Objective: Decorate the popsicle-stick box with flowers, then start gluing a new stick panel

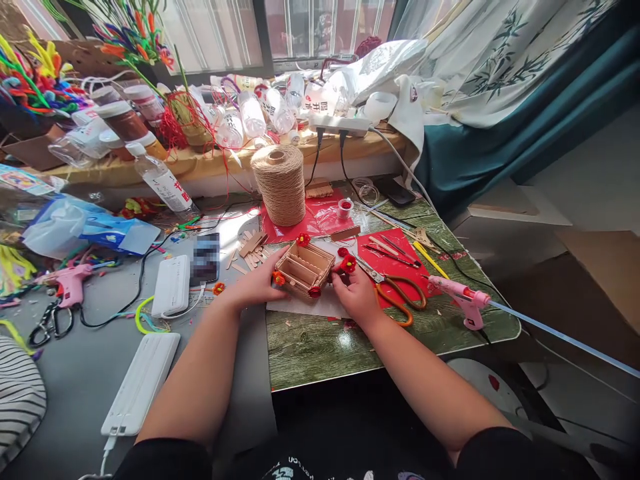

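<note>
A small wooden-stick box (pixel 305 267) with an inner divider sits on white paper at the middle of the green wood-grain board. Red and orange fuzzy flowers, among them a red flower (pixel 303 240) at the far edge, decorate its corners. My left hand (pixel 263 280) grips the box's left side, thumb near an orange flower (pixel 279 278). At the right corner, my right hand (pixel 356 288) is closed with a red flower (pixel 348 264) with a yellow centre at its fingertips. Whether those fingers also touch the box is hard to make out.
Scissors with orange handles (pixel 403 297) lie right of my right hand, beside a pink glue gun (pixel 465 300) with a long glue stick. A twine spool (pixel 279 187) stands behind the box. Wooden sticks (pixel 250 250), a phone (pixel 205 259) and power banks (pixel 171 287) lie left.
</note>
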`<state>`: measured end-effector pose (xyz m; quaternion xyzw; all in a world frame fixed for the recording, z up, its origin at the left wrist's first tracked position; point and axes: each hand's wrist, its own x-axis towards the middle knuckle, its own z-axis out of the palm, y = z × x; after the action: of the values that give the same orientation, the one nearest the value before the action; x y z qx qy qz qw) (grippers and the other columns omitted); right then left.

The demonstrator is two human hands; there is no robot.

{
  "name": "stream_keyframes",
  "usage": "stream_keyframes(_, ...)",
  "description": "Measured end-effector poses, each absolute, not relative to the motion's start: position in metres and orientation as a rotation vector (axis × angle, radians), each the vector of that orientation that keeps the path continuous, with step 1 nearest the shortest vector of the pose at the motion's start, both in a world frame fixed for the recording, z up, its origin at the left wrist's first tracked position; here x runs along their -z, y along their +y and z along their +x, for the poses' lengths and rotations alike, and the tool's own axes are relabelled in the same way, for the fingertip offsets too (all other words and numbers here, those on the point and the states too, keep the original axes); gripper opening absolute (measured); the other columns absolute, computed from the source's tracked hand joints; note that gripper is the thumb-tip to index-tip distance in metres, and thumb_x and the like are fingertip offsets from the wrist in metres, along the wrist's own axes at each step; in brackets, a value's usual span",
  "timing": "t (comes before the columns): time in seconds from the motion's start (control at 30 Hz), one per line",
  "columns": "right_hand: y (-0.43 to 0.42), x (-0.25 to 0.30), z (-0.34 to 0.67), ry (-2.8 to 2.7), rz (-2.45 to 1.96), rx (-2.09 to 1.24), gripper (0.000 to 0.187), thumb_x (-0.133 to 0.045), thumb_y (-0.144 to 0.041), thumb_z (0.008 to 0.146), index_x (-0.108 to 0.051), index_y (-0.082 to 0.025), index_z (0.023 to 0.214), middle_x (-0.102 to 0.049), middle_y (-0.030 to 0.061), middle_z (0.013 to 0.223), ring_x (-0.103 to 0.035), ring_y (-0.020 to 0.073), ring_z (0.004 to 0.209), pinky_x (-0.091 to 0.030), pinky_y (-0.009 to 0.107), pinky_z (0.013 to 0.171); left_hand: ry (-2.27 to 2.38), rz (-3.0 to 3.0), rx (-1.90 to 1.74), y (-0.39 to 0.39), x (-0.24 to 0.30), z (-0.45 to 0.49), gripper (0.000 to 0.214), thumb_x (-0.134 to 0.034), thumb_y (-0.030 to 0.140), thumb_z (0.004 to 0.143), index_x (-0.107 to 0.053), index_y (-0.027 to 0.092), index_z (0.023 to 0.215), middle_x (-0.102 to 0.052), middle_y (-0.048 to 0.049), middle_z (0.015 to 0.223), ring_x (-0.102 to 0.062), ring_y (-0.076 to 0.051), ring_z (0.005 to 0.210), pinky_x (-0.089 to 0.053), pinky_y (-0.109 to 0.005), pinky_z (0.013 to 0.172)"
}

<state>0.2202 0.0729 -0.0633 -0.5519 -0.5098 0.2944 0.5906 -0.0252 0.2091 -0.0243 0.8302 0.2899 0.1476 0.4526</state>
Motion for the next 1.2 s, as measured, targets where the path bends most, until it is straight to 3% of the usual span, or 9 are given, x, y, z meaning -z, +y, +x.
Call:
stream_keyframes(0.13, 0.076, 0.066, 0.223, -1.108, -1.294, -0.671, 0.02, -0.065, -0.041, 0.094, -0.067, -0.024, 0.104, -0.071, 0.0057, 0.097, -0.069, 0.0232, 0.087, -0.058, 0.04, 0.086, 0.758, 1.973, -0.437, 0.205, 0.028, -0.013, 0.097, -0.086, 0.036, 0.066, -0.046, 0.026, 0.154, -0.058, -0.0095, 0.151, -0.059, -0.032, 0.135, -0.048, -0.045, 0.114)
stream_keyframes(0.4, 0.082, 0.063, 0.232, -0.953, -1.153, -0.628, 0.022, -0.069, -0.044, 0.093, -0.066, -0.024, 0.1, -0.072, 0.0069, 0.103, -0.071, 0.0228, 0.097, -0.058, 0.041, 0.093, 0.804, 2.09, -0.628, 0.198, 0.026, 0.001, 0.101, -0.09, 0.043, 0.063, -0.047, 0.023, 0.152, -0.049, -0.0139, 0.154, -0.044, -0.038, 0.146, -0.034, -0.052, 0.124)
stream_keyframes(0.7, 0.08, 0.062, 0.229, -0.928, -1.114, -0.661, 0.024, -0.069, -0.047, 0.093, -0.062, -0.025, 0.1, -0.071, 0.0081, 0.111, -0.07, 0.0239, 0.105, -0.059, 0.046, 0.098, 0.832, 1.709, -0.639, 0.191, 0.036, 0.008, 0.096, -0.088, 0.053, 0.068, -0.043, 0.022, 0.147, -0.059, -0.0149, 0.146, -0.055, -0.038, 0.137, -0.047, -0.05, 0.113)
stream_keyframes(0.9, 0.071, 0.059, 0.227, -1.164, -1.113, -0.566, 0.01, -0.061, -0.032, 0.099, -0.062, -0.027, 0.109, -0.067, 0.0104, 0.132, -0.066, 0.0247, 0.122, -0.052, 0.049, 0.11, 0.91, 1.294, -0.863, 0.189, 0.043, 0.023, 0.081, -0.082, 0.048, 0.078, -0.045, 0.021, 0.144, -0.057, -0.017, 0.15, -0.056, -0.034, 0.139, -0.044, -0.051, 0.117)
stream_keyframes(1.2, 0.067, 0.057, 0.224, -1.467, -1.113, -0.551, 0.013, -0.057, -0.021, 0.099, -0.062, -0.027, 0.11, -0.064, 0.0092, 0.144, -0.061, 0.0241, 0.134, -0.049, 0.047, 0.114, 0.9, 1.212, -0.964, 0.185, 0.031, 0.025, 0.074, -0.084, 0.044, 0.077, -0.054, 0.02, 0.14, -0.062, -0.014, 0.146, -0.055, -0.034, 0.139, -0.039, -0.052, 0.12)
